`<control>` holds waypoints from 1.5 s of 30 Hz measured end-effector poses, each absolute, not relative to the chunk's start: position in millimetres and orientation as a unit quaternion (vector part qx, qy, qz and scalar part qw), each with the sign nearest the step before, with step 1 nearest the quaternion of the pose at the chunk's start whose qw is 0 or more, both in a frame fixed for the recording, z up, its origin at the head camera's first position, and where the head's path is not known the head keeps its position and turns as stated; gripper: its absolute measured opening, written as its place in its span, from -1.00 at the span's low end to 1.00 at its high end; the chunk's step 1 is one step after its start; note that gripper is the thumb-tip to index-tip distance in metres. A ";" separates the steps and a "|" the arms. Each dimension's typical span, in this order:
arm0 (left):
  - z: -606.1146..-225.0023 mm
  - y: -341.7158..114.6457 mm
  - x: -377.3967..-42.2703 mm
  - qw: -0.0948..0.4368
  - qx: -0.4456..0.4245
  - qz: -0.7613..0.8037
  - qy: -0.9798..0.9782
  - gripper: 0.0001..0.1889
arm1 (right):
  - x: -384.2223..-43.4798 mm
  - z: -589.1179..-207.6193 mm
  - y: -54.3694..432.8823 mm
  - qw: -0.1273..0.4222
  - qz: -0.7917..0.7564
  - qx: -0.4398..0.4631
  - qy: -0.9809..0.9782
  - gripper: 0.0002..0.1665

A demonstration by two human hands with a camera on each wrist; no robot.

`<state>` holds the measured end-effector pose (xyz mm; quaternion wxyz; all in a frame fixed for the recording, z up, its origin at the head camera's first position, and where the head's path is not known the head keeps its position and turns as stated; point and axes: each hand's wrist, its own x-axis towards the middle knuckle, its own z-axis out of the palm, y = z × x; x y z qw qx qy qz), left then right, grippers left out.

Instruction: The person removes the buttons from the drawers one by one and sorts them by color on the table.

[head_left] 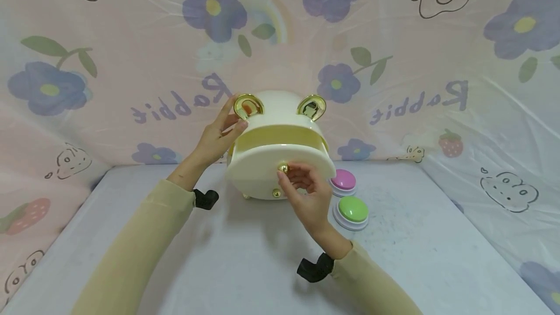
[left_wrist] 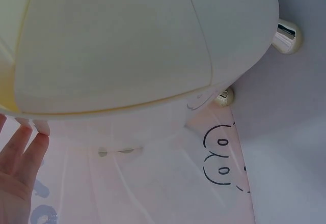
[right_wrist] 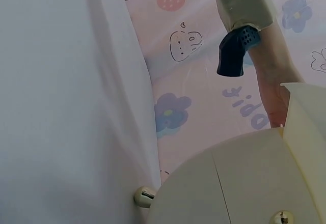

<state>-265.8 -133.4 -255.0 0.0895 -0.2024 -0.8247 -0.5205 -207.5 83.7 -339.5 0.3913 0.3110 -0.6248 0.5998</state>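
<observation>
I find the right hand pinching the gold upper knob between thumb and forefinger, the gap closed down to the knob; its remaining fingers are curled. I find the left hand resting on the far left side of the white cabinet, fingers extended and parted from the thumb, beside the left gold ear. The fingertips' full contact is partly hidden from me.

The knob sits on the oval front of the drawer, which stands pulled out toward the near side, with a gap between it and the cabinet's domed top. A lower gold knob shows below it. The cabinet stands upright at the far middle of the white table, on gold feet. The right gold ear is on its top.

To the right of the cabinet I record two push buttons: a pink button, farther, and a green button, nearer. Each wrist carries a black mount. A floral backdrop hangs at the far side, its "Rabbit" lettering reversed.
</observation>
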 end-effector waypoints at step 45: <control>-272.1 -139.1 -285.8 0.121 -0.205 -0.504 -0.830 -0.28 | -249.6 -323.4 74.0 0.329 0.638 0.250 -0.650 -0.74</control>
